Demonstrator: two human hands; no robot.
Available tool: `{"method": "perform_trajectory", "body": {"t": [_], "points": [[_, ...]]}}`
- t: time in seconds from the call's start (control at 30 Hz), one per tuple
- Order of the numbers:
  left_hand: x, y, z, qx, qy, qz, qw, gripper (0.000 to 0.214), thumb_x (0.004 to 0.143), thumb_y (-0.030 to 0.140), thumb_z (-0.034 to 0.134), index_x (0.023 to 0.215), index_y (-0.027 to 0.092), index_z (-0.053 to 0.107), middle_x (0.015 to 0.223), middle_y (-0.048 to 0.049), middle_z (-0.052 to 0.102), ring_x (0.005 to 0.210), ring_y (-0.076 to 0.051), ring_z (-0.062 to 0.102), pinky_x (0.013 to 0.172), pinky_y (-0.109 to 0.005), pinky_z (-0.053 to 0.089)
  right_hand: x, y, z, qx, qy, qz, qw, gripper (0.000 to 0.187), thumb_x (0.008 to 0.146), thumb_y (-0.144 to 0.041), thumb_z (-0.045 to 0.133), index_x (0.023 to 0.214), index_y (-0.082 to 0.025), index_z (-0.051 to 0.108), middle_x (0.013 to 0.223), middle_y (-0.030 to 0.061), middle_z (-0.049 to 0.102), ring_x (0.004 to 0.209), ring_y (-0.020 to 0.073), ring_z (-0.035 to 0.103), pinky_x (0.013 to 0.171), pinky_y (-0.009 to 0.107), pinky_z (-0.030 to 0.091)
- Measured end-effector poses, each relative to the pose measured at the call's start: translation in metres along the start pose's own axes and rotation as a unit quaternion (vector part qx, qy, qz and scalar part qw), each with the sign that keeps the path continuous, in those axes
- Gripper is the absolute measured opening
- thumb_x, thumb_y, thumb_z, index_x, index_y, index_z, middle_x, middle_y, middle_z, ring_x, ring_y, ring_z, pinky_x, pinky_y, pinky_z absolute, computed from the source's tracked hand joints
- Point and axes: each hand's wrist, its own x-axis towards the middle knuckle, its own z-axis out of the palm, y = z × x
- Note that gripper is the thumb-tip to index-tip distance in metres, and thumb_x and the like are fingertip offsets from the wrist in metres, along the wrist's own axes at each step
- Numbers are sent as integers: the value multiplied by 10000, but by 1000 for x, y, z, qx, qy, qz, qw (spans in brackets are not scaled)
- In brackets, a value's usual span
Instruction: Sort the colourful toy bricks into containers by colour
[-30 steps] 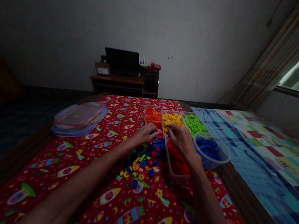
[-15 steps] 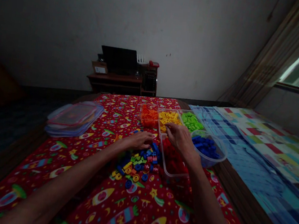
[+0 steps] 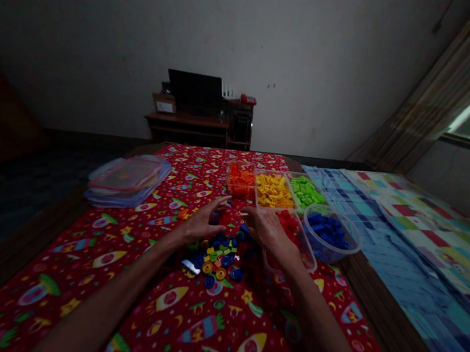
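A loose pile of mixed coloured plastic pieces lies on the red patterned tablecloth. My left hand hovers over the pile's far left side with its fingers spread, holding nothing I can see. My right hand rests at the pile's far right edge, fingers curled down onto the pieces beside the clear tub of red pieces. Whether it grips a piece is hidden in the dim light.
Beyond the pile stand tubs of orange pieces, yellow pieces and green pieces; a round tub of blue pieces is at right. Stacked clear lids lie far left. A patchwork cloth covers the right. A desk stands by the wall.
My right hand has come back from the yellow tub to the pile's right edge. My left hand has lifted and spread its fingers over the pile.
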Motion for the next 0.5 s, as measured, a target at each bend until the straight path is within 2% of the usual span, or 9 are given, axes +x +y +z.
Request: {"method": "perform_trajectory", "body": {"t": [0.13, 0.23, 0.33, 0.4, 0.5], "points": [[-6, -4, -2, -5, 0, 10, 1000, 875, 659, 200, 684, 1439, 255, 292, 1357, -126, 479, 1270, -266, 461, 1011, -429, 436, -3, -6, 21, 56, 39, -53, 996, 334, 875, -158, 510, 1206, -160, 555, 982, 121, 668, 890, 212, 604, 777, 319, 459], [-12, 0, -3, -18, -14, 18, 1000, 873, 688, 157, 620, 1459, 283, 231, 1428, -135, 405, 1286, -258, 450, 981, -393, 460, -6, -10, 34, 92, 21, -98, 991, 433, 862, -126, 505, 1293, -152, 470, 1085, 139, 631, 1011, 226, 575, 853, 350, 462], [-16, 5, -3, -51, -37, -1, 998, 870, 699, 124, 556, 1465, 309, 185, 1443, -148, 385, 1212, -231, 527, 895, -350, 509, -11, -12, 45, 105, 12, -126, 986, 515, 811, -43, 484, 1315, -132, 422, 1136, 151, 593, 1083, 233, 531, 896, 361, 443], [-17, 7, -2, -67, -47, -13, 997, 867, 690, 109, 546, 1458, 312, 198, 1431, -154, 396, 1168, -216, 560, 861, -332, 522, -12, -12, 50, 104, 31, -120, 987, 458, 807, -28, 452, 1250, -143, 460, 1112, 140, 590, 1051, 225, 529, 885, 359, 436], [-16, 6, -2, -84, -36, -22, 996, 867, 680, 110, 565, 1453, 310, 225, 1402, -152, 426, 1130, -207, 584, 857, -328, 526, -8, -12, 46, 86, 28, -88, 992, 234, 849, -85, 455, 1053, -157, 543, 964, 95, 616, 871, 193, 552, 762, 305, 431]]}}
